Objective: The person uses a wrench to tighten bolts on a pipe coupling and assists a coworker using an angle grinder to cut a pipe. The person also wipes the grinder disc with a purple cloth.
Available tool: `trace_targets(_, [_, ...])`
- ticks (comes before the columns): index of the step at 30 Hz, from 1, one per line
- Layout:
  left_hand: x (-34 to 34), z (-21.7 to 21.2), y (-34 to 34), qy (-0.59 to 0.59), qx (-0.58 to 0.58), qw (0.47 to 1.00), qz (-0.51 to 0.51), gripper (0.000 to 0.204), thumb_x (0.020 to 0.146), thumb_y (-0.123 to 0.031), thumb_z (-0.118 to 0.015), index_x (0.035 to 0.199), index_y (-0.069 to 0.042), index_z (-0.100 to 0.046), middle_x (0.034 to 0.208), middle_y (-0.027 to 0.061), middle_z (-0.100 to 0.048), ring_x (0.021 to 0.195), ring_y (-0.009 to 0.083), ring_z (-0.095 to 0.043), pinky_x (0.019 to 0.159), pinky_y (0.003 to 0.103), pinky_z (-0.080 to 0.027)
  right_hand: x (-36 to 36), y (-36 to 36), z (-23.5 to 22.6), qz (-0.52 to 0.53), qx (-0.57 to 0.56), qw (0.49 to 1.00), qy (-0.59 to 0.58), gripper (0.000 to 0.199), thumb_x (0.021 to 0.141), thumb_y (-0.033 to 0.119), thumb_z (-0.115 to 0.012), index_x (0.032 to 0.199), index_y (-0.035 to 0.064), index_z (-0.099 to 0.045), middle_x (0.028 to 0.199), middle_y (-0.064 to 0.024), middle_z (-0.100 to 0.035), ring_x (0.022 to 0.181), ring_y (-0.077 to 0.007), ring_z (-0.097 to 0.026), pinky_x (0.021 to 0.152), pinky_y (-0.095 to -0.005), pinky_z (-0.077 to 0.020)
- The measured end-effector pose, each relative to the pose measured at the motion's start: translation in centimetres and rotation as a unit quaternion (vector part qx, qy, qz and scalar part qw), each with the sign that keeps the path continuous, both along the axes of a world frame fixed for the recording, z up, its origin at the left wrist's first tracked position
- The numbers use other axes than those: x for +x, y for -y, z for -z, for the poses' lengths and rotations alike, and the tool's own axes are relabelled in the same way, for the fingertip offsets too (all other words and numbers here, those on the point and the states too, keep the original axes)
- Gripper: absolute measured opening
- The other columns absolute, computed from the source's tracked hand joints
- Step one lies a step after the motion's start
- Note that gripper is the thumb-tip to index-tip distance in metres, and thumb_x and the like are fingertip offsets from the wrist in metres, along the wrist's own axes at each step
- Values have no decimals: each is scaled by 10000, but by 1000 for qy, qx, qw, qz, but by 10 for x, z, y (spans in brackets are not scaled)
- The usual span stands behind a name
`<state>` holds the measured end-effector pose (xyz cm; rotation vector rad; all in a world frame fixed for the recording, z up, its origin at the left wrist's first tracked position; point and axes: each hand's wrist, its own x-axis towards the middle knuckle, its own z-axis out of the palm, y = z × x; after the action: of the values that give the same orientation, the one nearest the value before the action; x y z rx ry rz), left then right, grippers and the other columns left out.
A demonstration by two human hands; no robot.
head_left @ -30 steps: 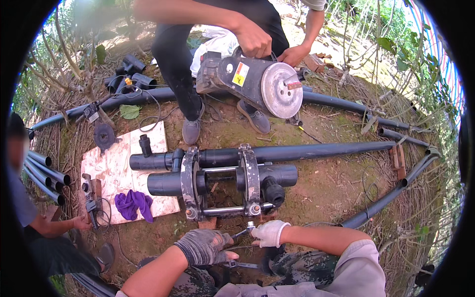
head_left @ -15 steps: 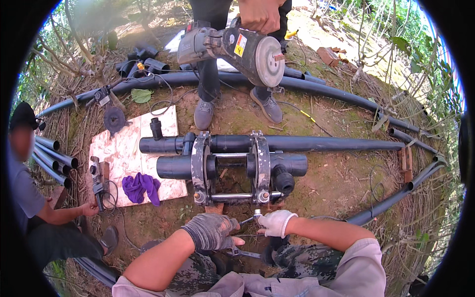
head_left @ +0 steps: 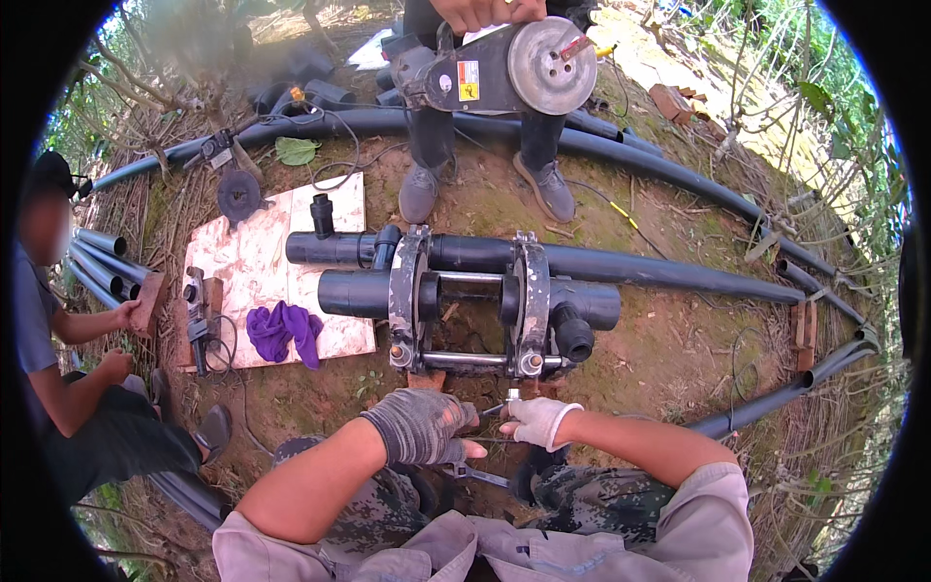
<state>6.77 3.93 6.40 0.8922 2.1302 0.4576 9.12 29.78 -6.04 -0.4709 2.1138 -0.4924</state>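
Observation:
My left hand (head_left: 424, 427), in a grey knit glove, is closed around the shaft of a socket wrench (head_left: 493, 411). My right hand (head_left: 541, 423), in a white fingerless glove, pinches that tool near its silver socket end. A second metal wrench (head_left: 482, 475) shows just below my left hand; whether the hand grips it is hard to see. Beyond my hands stands a pipe clamp frame (head_left: 407, 291) with two scuffed rings joined by steel rods. Its rings hold a short black pipe (head_left: 355, 293) and a black tee fitting (head_left: 593, 305), with a gap between them.
Across from me a person holds a power tool with a round disc (head_left: 553, 66). Another person at left grips a brick (head_left: 147, 304). A purple cloth (head_left: 283, 331) lies on a pale board (head_left: 238, 276). Long black pipes (head_left: 669, 271) run behind the clamp frame and to the right.
My hands keep nearly the same grip. The disc tool has swung right and turned its disc toward me. The person at left has let go of a tool and now holds a brick.

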Motion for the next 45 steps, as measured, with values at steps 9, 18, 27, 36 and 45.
trace_targets(9, [-3,6,9,-14,29,999,-12,714,879,-634,-641,1287,-47,-633,962,162,-701,961,345,-678,865,397,-534,-4,3,1,-30,16,999,-10,517,994,477,-521,1266,40,-565,1046,-261,-690,1029,-437,-650,887,-492,-494])
trace_targets(18, [-1,10,12,-17,25,1000,6,655,894,-636,-607,1247,-86,-647,1031,205,-700,1043,372,-663,916,430,-519,-4,8,1,-42,24,999,-8,492,996,471,-528,1255,53,-546,1045,-287,-682,1028,-455,-647,886,-517,-491])
trace_targets(27, [3,11,19,-59,52,997,-25,649,899,-615,-620,1235,-62,-656,1041,193,-709,1033,349,-677,915,411,-522,-2,9,2,-48,39,998,-33,490,998,461,-522,1236,34,-557,1042,-292,-682,1029,-460,-646,874,-520,-494])
trace_targets(36, [-58,9,83,-47,349,812,-466,368,959,-345,-692,1153,-33,-668,832,14,-655,779,105,-616,742,275,-521,2,4,10,-37,-9,998,-43,480,1010,463,-503,1253,52,-550,1039,-289,-682,1023,-461,-644,873,-529,-487])
trace_targets(45, [-83,19,91,-24,443,635,-632,531,1011,-460,-581,1407,-116,-504,968,-21,-642,828,67,-618,673,216,-527,-1,8,11,-52,22,997,-58,485,1002,458,-510,1171,7,-568,1000,-291,-688,991,-457,-658,859,-526,-499])
